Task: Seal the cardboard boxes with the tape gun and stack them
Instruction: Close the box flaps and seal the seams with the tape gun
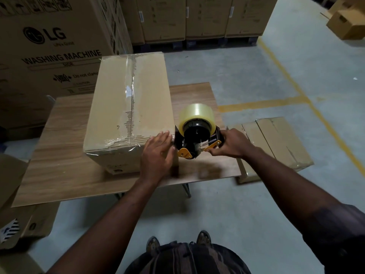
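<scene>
A tall cardboard box (132, 103) stands on a wooden table (65, 155), with clear tape along its top seam and over its near edge. My left hand (158, 153) lies flat with straight fingers against the box's near right corner. My right hand (230, 144) grips the handle of a black and yellow tape gun (194, 141), which carries a roll of clear tape (196, 114). The gun sits right at that same corner of the box.
A sealed cardboard box (276, 143) lies on the floor to the right of the table. Large washing machine cartons (53, 48) stand at the left and back. More cartons sit at the near left (17, 204) and the far right (347, 22). Yellow lines mark the grey floor.
</scene>
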Tool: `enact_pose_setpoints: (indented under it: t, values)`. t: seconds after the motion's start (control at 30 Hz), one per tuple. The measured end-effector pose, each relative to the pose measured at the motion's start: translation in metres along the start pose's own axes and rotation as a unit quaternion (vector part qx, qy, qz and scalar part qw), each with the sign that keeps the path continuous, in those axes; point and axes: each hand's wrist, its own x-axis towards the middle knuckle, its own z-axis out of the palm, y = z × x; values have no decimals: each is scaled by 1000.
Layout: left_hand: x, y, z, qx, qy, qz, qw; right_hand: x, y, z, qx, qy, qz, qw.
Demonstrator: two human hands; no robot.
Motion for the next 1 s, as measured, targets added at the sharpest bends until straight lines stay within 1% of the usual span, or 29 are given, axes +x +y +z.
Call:
enact_pose_setpoints:
  t: [0.1,0.2,0.3,0.4,0.5,0.63,0.7,0.83,0.93,1.0]
  values:
    - [0,1,1,-8,26,0,1000,-5,12,17,-20,-23,39,999]
    - [-2,-1,1,-37,33,8,999,-15,32,41,-24,-31,108,993]
    - [-3,0,2,-53,39,7,998,-27,41,61,6,-28,169,985]
    - [-2,4,5,-68,54,-18,996,-28,39,75,55,-10,227,972]
    - [-2,6,8,-48,53,-26,997,-16,25,90,133,15,297,946]
    - [1,16,12,15,37,-53,998,12,2,108,215,49,360,907]
    - [2,21,14,35,51,-66,996,27,-5,113,263,51,375,887]
    - [3,23,17,30,83,-67,994,46,-10,122,356,68,403,840]
    - [5,25,17,29,94,-82,992,58,-10,124,401,78,409,816]
    - [5,26,17,28,97,-86,991,65,-8,123,421,70,421,800]
